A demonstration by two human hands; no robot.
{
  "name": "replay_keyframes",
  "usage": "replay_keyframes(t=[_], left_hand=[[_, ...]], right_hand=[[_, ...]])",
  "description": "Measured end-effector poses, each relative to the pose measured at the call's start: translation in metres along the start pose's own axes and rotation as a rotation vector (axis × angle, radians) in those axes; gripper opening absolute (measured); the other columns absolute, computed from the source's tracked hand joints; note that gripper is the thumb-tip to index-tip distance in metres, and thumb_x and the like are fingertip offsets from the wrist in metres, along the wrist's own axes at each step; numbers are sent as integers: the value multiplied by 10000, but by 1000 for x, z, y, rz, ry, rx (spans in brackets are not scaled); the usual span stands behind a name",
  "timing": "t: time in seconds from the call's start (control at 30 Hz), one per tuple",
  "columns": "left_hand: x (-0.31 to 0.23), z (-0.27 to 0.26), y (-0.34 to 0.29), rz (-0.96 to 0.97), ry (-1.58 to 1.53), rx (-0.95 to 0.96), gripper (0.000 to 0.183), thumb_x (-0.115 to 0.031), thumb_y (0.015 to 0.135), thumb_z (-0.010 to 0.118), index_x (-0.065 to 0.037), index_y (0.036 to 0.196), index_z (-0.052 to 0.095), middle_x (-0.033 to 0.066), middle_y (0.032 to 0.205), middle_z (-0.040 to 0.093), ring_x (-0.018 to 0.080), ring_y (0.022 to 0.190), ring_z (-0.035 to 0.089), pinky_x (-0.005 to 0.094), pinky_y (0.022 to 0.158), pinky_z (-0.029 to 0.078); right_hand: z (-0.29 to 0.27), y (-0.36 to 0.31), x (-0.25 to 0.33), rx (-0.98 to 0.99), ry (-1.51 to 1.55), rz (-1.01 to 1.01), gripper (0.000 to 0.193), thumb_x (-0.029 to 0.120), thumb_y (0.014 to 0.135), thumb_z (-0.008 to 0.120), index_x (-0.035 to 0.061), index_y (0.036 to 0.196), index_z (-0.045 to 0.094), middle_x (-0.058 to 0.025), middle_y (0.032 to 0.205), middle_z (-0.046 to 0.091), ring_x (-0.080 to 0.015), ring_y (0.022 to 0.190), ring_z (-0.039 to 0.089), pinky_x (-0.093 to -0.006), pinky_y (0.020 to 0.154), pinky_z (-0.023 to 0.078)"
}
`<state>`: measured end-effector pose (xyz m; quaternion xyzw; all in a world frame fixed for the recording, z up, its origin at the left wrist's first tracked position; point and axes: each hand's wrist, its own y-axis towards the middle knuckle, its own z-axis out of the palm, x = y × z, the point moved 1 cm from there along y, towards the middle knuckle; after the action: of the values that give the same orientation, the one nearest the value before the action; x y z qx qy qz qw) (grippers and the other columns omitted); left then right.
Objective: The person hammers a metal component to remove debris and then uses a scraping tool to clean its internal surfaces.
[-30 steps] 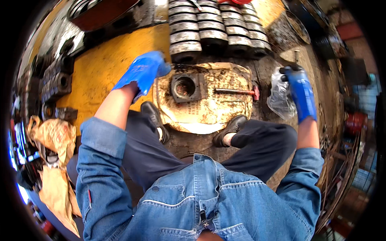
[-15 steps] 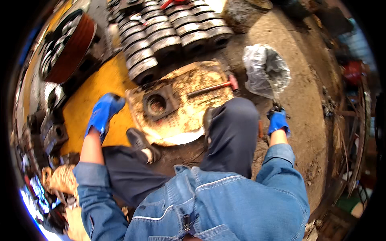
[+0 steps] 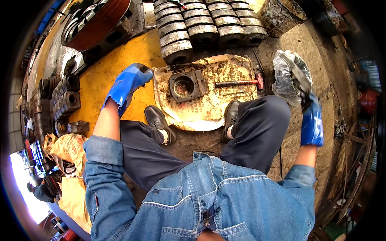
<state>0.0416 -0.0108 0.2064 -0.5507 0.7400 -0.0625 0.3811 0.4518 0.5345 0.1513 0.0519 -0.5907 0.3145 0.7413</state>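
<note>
My left hand (image 3: 132, 80), in a blue glove with darkened fingertips, hangs at the left of the stained sheet (image 3: 231, 102). Its fingers are curled in, and nothing shows in them. My right hand (image 3: 312, 114), also blue-gloved and dirty, is at the clear plastic bag (image 3: 282, 80) on the right. It is closed on a long grey object (image 3: 299, 76), smeared by motion, whose kind I cannot tell. A square metal block with a round bore (image 3: 197, 85) lies on the sheet between my feet. Beside it rests a hammer (image 3: 237, 83) with a red head.
Rows of stacked metal blocks (image 3: 203, 31) stand beyond the sheet. At far left is a rusty round drum (image 3: 102, 30) with metal parts in it. More blocks (image 3: 66, 102) lie to the left. A dirty bucket (image 3: 281, 18) stands at far right.
My right hand has moved forward to the bag, and a long grey object now shows in it. My left hand stays raised at the left. The whole view has shifted.
</note>
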Motion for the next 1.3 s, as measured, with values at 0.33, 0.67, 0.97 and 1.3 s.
replay_keyframes(t=[0.33, 0.67, 0.97, 1.3], left_hand=[[38, 6, 21, 34, -67, 91, 379, -329, 876, 652, -57, 1135, 703, 32, 887, 707, 105, 739, 620, 271, 613, 479], [112, 41, 92, -314, -188, 489, 511, -305, 828, 737, -83, 1279, 643, 82, 1036, 730, 143, 764, 676, 292, 598, 534], [139, 131, 149, -421, -506, 700, 667, -167, 843, 696, -56, 1453, 450, 55, 1213, 679, 150, 969, 668, 258, 727, 512], [128, 154, 149, -369, -1016, 566, 459, -253, 907, 647, -55, 1318, 593, 20, 1049, 702, 108, 963, 612, 254, 760, 482]], right_hand=[[288, 20, -61, 653, -1482, 119, 306, 324, 877, 638, 41, 974, 699, -79, 760, 707, -170, 655, 646, -339, 628, 502], [264, 85, -165, 17, -904, 790, 174, 20, 953, 544, -64, 1088, 617, -227, 916, 707, -273, 744, 731, -354, 549, 611], [141, 145, -210, 89, -889, 741, 231, 220, 943, 651, -7, 952, 690, -119, 787, 711, -183, 569, 636, -299, 479, 484], [163, 164, -191, 483, -1517, -41, 236, 166, 891, 667, 42, 1091, 689, -135, 944, 727, -183, 790, 670, -335, 703, 535]])
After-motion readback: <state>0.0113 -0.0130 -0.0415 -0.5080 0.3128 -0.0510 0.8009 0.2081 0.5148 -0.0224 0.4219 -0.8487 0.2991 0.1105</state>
